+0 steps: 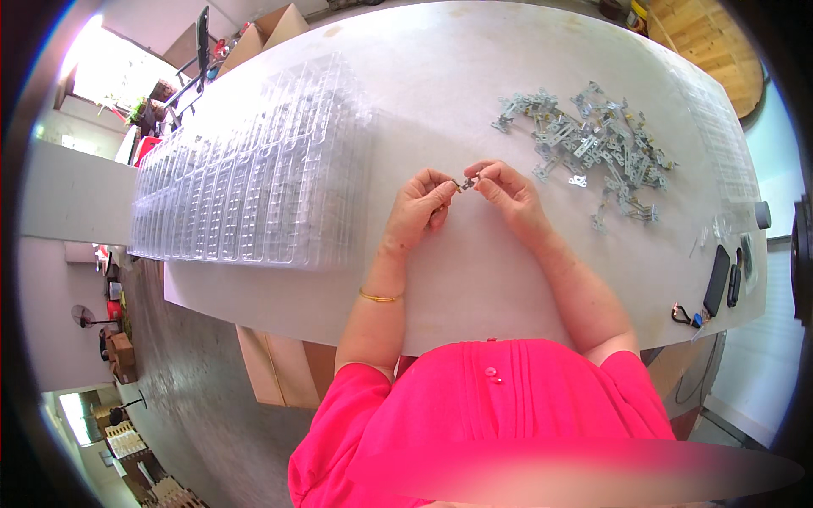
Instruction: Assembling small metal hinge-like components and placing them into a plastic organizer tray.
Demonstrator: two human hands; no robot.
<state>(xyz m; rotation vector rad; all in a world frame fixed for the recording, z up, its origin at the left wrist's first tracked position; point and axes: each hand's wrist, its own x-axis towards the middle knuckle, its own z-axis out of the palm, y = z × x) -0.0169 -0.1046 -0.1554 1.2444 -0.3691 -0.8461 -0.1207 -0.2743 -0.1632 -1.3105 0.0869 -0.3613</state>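
Note:
Over the middle of the white table (440,102), my left hand (421,203) and my right hand (508,190) meet, fingertips pinched together on one small metal part (466,182) held between them. A gold bangle sits on my left wrist. To the right of my right hand lies a loose pile of small grey metal brackets (593,144). A stack of clear plastic blister trays (246,178) lies to the left of my left hand.
More clear trays (720,144) lie along the table's right edge. A dark phone (717,279), a second dark device and a key ring rest at the near right corner. Cardboard boxes (275,368) stand under the table's near edge, others at the far left.

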